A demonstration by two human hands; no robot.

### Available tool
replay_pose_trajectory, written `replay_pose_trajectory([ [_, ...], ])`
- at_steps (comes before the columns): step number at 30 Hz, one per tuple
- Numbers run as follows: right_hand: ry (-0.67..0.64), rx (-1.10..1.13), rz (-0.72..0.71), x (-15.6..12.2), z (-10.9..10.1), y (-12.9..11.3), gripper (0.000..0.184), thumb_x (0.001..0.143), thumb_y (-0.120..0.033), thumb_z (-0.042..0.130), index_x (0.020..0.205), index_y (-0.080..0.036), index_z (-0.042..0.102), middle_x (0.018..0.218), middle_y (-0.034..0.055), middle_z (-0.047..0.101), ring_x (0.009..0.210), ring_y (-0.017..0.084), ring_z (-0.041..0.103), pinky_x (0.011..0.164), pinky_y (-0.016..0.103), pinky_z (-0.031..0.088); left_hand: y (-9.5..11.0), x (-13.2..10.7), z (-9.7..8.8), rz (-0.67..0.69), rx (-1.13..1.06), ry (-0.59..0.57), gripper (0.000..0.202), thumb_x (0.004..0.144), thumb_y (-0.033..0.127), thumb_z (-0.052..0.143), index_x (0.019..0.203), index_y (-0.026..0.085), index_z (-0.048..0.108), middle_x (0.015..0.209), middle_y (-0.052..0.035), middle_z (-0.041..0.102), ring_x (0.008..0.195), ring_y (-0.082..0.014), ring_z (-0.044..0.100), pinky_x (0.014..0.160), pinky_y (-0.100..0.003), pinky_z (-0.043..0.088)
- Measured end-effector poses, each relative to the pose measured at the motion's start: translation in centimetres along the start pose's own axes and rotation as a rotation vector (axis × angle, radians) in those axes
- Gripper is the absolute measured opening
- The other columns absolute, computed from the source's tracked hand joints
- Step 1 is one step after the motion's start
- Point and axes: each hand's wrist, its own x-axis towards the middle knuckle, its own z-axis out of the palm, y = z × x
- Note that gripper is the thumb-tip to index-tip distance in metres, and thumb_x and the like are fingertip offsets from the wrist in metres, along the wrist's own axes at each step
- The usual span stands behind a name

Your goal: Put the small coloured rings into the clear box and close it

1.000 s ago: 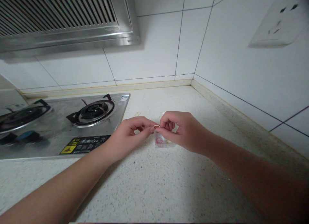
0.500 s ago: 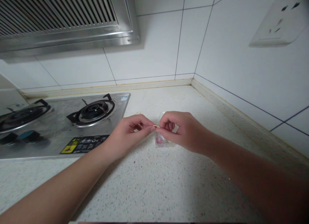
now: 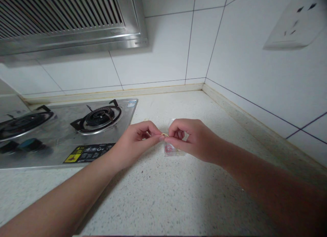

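Between my two hands a small, thin yellow band [image 3: 165, 135], which looks like a rubber band, arcs from one set of fingertips to the other. My left hand [image 3: 139, 140] pinches its left end with thumb and forefinger. The right end is in the thumb-and-forefinger pinch of my right hand [image 3: 195, 138], whose other fingers are curled in. Beneath my right hand lies a clear plastic bag [image 3: 175, 153] with reddish and yellowish marks or contents, too blurred to make out. My right hand covers the middle of this bag.
A gas hob [image 3: 58, 128] with two burners and dark knobs is set into the speckled countertop [image 3: 153, 196] at left. The range hood [image 3: 76, 39] hangs above it. White tiled walls [image 3: 166, 49] meet in a corner behind, with a socket [image 3: 293, 29] at upper right.
The thin yellow band now shows a little more between the fingertips. Both hands keep nearly the same place and pinch, and the bag lies where it was.
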Motion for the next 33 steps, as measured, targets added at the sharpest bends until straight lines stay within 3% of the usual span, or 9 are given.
replay_pose_trajectory([
  [11, -0.045, 0.042, 0.031, 0.08, -0.17, -0.07, 0.016, 0.092, -0.030, 0.068, 0.083, -0.017, 0.064, 0.070, -0.0033, 0.061, 0.062, 0.009, 0.053, 0.058, 0.022, 0.040, -0.12, -0.06, -0.08, -0.001, -0.070, -0.019, 0.013, 0.087, 0.022, 0.076, 0.080, 0.016, 0.066, 0.077, 0.0009, 0.067, 0.073, -0.0114, 0.059, 0.069, -0.023, 0.044],
  [33, -0.008, 0.090, 0.041, -0.30, -0.11, -0.06, 0.010, 0.093, -0.027, 0.061, 0.095, -0.017, 0.062, 0.076, -0.0004, 0.061, 0.069, 0.013, 0.057, 0.064, 0.025, 0.045, 0.09, -0.10, -0.09, 0.023, -0.060, 0.003, 0.012, 0.086, 0.020, 0.076, 0.081, 0.016, 0.067, 0.077, 0.0002, 0.067, 0.071, -0.0113, 0.058, 0.063, -0.021, 0.046],
])
